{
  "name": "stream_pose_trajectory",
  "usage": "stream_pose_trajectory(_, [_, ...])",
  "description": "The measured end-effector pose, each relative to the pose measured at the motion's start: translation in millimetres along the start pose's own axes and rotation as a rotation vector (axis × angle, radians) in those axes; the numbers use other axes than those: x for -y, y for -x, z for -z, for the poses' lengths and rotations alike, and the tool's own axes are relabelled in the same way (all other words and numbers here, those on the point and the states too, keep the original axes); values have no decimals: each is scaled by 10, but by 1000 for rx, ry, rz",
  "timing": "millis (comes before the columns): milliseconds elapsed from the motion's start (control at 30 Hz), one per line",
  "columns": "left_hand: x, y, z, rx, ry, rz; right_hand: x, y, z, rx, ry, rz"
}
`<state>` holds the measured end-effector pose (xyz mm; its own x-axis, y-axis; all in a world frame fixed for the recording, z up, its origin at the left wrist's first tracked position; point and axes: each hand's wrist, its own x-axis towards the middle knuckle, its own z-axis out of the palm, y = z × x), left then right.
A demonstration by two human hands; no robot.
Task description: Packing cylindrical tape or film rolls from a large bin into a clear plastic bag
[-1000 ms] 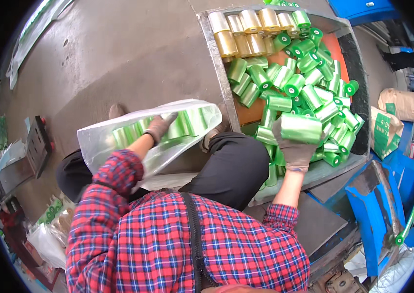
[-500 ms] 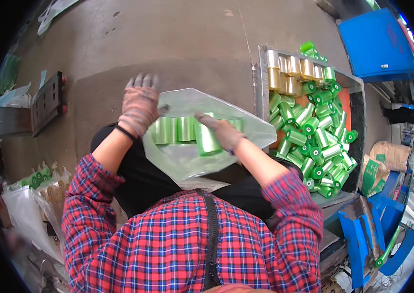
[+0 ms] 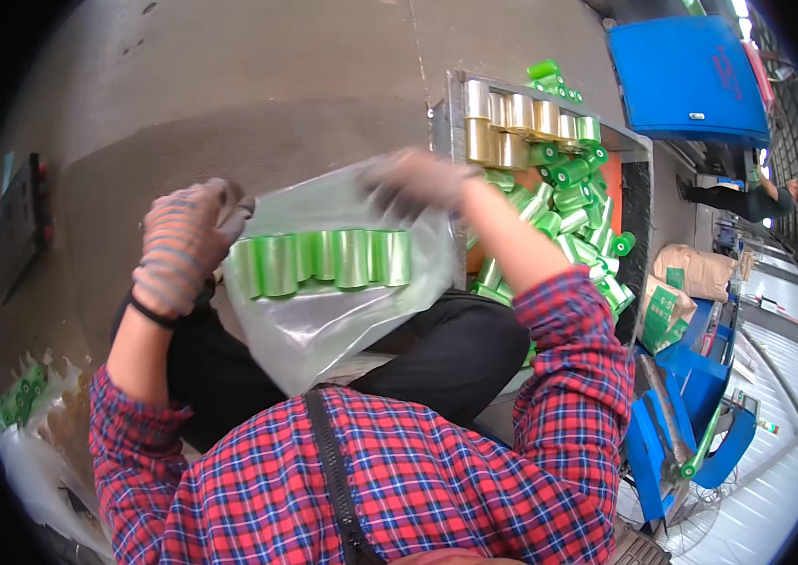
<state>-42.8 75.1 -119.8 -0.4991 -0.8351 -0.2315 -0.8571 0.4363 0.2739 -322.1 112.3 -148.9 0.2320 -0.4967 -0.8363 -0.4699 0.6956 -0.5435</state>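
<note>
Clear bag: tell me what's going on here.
A person has a clear bag with green rolls in a row inside. The left hand is at its left edge; the right hand, blurred, is over its upper right side. To the right, a tray holds more green rolls and some gold ones.

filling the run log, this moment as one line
clear bag: green rolls inside; left hand: at bag's left edge; right hand: blurred, at bag's upper right
</note>
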Motion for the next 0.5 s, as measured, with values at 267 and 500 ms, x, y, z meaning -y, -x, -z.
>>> stream_pose_trajectory(267, [-247,-312,-201,-438,372,-142,-3230,-60,1506,-852,471,-634])
stream_pose_trajectory(500, [-371,-507,-292,-352,495,-121,-2838,-110,939,-960,349,-858])
